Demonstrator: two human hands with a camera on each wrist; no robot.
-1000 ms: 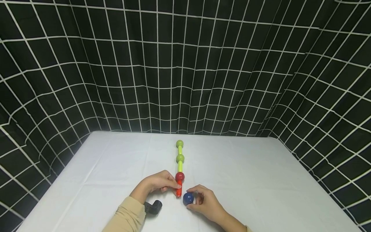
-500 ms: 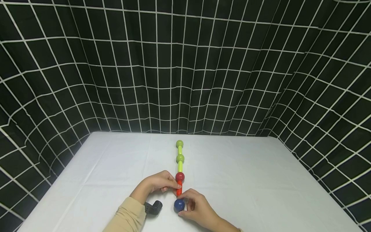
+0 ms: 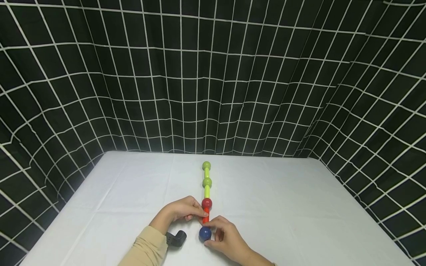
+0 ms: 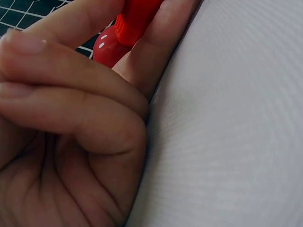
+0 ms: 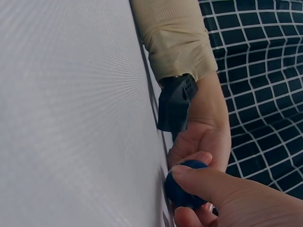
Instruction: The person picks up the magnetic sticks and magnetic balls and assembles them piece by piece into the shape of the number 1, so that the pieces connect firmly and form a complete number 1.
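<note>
My left hand [image 3: 182,207] pinches a red rod [image 3: 206,215] between thumb and fingers. At the rod's far end sits a red ball [image 3: 206,203]; in the left wrist view the red rod [image 4: 137,21] shows between the fingertips, partly covering the red ball [image 4: 108,47]. My right hand [image 3: 230,238] grips a dark blue ball [image 3: 205,234] between thumb and fingers, right at the near end of the red rod. The right wrist view has the thumb across the blue ball [image 5: 180,189]. Beyond the red ball, yellow-green rods [image 3: 207,191] and green balls [image 3: 207,182] continue the straight line.
A white cloth [image 3: 283,207] covers the table. Behind and beside it hangs a black curtain [image 3: 186,88] with a white grid. A black wrist camera [image 3: 176,238] sticks out from the left sleeve [image 3: 146,245], close to the blue ball.
My right hand has brought the blue ball leftward to the near end of the red rod. The left hand keeps its pinch on the rod in the same place.
</note>
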